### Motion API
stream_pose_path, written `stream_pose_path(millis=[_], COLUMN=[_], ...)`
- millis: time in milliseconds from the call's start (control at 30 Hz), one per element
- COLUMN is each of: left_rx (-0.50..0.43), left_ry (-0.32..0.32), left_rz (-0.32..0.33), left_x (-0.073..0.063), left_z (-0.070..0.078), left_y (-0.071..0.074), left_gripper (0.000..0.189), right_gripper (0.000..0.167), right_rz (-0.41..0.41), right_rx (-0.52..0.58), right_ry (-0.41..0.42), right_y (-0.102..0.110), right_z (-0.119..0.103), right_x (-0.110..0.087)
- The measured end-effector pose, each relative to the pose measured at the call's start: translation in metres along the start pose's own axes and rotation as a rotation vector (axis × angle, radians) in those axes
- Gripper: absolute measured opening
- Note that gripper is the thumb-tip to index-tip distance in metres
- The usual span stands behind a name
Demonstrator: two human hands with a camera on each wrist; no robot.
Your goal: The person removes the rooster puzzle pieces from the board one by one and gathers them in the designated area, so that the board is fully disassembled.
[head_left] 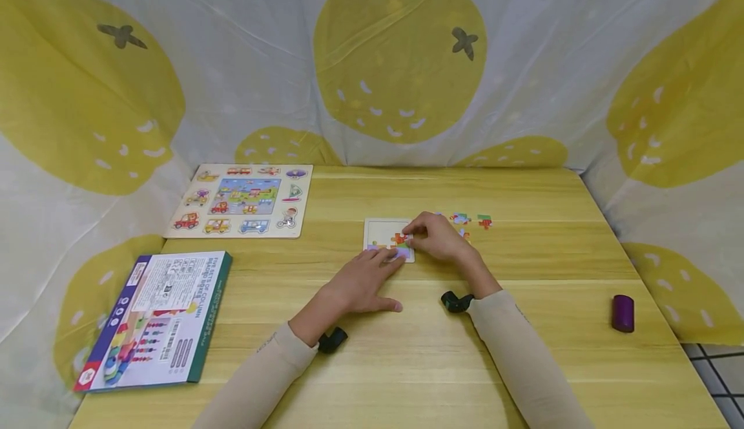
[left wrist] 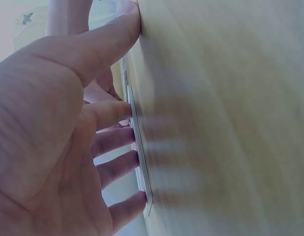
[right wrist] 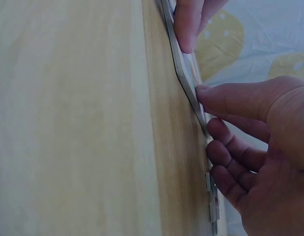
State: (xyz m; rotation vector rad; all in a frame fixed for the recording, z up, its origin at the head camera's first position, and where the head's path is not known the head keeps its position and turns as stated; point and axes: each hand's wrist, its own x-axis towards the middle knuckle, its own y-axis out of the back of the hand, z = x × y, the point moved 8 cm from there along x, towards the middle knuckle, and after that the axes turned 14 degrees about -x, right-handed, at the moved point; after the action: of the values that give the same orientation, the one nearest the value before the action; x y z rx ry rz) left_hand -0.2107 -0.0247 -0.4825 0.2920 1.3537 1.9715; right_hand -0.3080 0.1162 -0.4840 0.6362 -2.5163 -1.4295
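A small square puzzle board (head_left: 380, 227) with a pale tray lies mid-table, several jigsaw pieces along its near side. My left hand (head_left: 361, 280) rests on its near edge, fingers spread and fairly straight; the left wrist view shows these fingertips (left wrist: 123, 164) on the board's rim and the thumb on the table. At the board's right side my right hand (head_left: 438, 238) pinches a red and green puzzle piece (head_left: 400, 240) between thumb and index finger. In the right wrist view, the thumb (right wrist: 235, 101) meets the board's edge and the other fingers curl. The fingers partly hide the piece.
Loose jigsaw pieces (head_left: 485, 221) lie right of the board, some behind the right hand. A vehicle picture puzzle (head_left: 296, 212) lies back left, with a boxed bead set (head_left: 174, 319) nearer. A purple cylinder (head_left: 623, 313) stands at the right. Lemon-print cloth (head_left: 401, 151) borders the table.
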Motion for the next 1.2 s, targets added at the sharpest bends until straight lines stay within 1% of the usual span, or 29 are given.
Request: stream_pose_path(millis=[200,433,567,733,867,1000,1200], left_rx=[-0.009,-0.025,-0.021,-0.014,-0.003,-0.006,-0.009], left_ry=[-0.010,-0.014,-0.012,-0.002,-0.004,0.000,-0.003], left_rz=[-0.007,-0.004,-0.003,-0.012,-0.010,-0.004,0.001], left_x=[0.0013,0.0015,0.0011,0.0004,0.0010,0.0008,0.0011], left_z=[0.0034,0.0052,0.0048,0.0021,0.0010,0.0011,0.0011], left_y=[-0.0009,-0.0008,-0.0007,-0.0027,-0.0034,-0.0030,-0.0019], left_gripper=[0.100,0.100,0.100,0.100,0.100,0.100,0.100], right_gripper=[0.022,0.020,0.018,0.015,0.012,0.010,0.009], right_rz=[0.012,0.035,0.047,0.056,0.068,0.068,0.064], right_rx=[-0.008,0.025,0.048,0.101,0.106,0.103,0.136], right_ry=[-0.004,-0.007,-0.006,-0.018,-0.026,-0.012,0.008], right_y=[-0.0016,-0.0019,-0.0019,-0.0013,0.0003,0.0014,0.0050], right_z=[0.0018,0.0036,0.0025,-0.0003,0.0003,0.0010,0.0024], right_x=[-0.0011,-0.0022,-0.0025,-0.0025,-0.0019,-0.0017,-0.0024])
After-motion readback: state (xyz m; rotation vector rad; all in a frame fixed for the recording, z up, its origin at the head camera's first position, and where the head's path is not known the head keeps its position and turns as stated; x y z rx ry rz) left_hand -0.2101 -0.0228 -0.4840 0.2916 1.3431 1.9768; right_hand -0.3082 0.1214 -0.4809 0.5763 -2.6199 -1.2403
